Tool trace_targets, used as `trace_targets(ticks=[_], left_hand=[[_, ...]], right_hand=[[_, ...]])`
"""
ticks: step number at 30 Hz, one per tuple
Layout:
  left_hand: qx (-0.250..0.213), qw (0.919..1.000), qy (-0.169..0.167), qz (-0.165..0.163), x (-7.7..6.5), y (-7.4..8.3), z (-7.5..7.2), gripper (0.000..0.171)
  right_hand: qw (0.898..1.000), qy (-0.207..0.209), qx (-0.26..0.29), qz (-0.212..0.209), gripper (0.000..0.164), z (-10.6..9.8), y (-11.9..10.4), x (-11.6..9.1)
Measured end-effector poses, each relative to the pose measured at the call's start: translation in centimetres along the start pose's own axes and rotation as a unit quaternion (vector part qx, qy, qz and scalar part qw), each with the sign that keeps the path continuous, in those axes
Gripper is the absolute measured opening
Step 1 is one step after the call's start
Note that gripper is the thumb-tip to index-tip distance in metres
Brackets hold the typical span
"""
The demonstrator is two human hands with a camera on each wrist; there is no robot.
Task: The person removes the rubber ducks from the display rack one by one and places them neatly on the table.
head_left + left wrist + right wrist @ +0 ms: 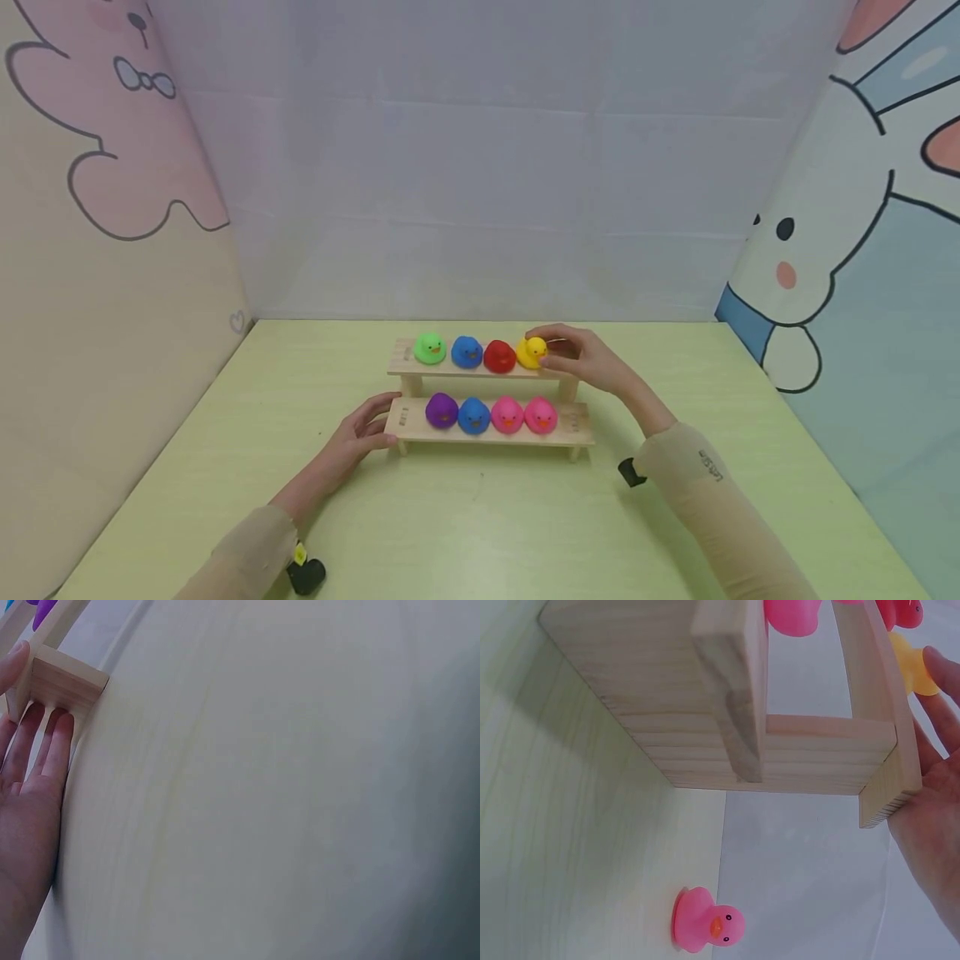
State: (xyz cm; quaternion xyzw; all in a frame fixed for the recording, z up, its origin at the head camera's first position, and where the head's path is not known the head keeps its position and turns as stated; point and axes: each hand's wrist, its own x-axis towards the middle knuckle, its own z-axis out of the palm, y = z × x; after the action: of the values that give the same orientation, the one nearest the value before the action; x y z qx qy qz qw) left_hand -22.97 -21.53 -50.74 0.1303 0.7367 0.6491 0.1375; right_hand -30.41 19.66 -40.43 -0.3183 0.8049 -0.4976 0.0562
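Observation:
A two-step wooden stand point(576, 423) carries small rubber ducks. My left hand point(367, 427) grips the lower step's left end, thumb at the front corner and fingers behind; in the left wrist view the fingers reach under the wood. On the upper step, my right hand point(581, 358) pinches a yellow duck point(532, 352) at the right end, thumb in front. Left of it sit a red duck point(499, 357), a blue duck point(467, 352) and a green duck point(431, 348). The lower step holds a purple duck point(442, 411), another blue duck point(474, 416) and two pink ducks point(507, 415).
In the right wrist view, another pink duck point(705, 920) sits on the table, apart from the stand. The pale table point(480, 525) ends at a plain back curtain point(480, 208). Side curtains with cartoon animals point(795, 275) flank it.

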Motion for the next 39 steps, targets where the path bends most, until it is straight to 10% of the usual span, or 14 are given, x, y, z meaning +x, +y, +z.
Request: trace_targets(ticks=[39], left_hand=[[-0.006, 1.0000, 0.004, -0.001, 0.1, -0.1, 0.0, 0.067]], right_hand=[[0.987, 0.139, -0.078, 0.008, 0.041, -3.8, 2.6, -1.8]])
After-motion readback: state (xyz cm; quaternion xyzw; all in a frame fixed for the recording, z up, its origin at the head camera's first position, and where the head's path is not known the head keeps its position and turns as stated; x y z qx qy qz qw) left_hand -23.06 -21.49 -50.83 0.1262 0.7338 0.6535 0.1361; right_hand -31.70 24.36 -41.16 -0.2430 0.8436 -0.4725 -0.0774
